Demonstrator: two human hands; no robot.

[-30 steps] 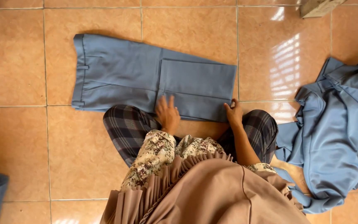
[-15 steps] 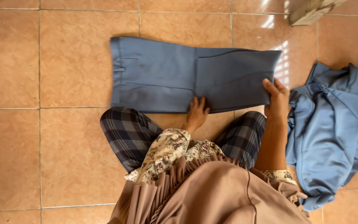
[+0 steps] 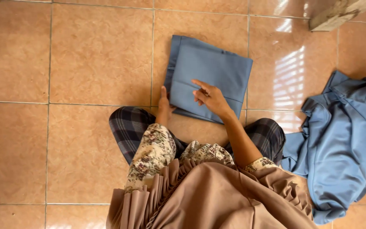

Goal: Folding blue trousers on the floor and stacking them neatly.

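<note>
A blue-grey garment (image 3: 212, 72) lies folded into a compact rectangle on the orange tiled floor (image 3: 90, 63) in front of my knees. My left hand (image 3: 164, 104) rests flat against its near left edge, fingers together. My right hand (image 3: 208, 96) lies on top of the near part of the fold, fingers spread and pressing on the cloth. Neither hand grips the fabric.
A heap of loose blue garments (image 3: 344, 140) lies on the floor at my right. A grey block (image 3: 339, 12) sits at the top right corner. My plaid-clad legs (image 3: 132, 127) are crossed under me, with a tan pleated cloth (image 3: 208, 195) below.
The long garment has been folded over from the right onto its left half, so it is now about half as wide. My right hand moved from the right end onto the fold.
</note>
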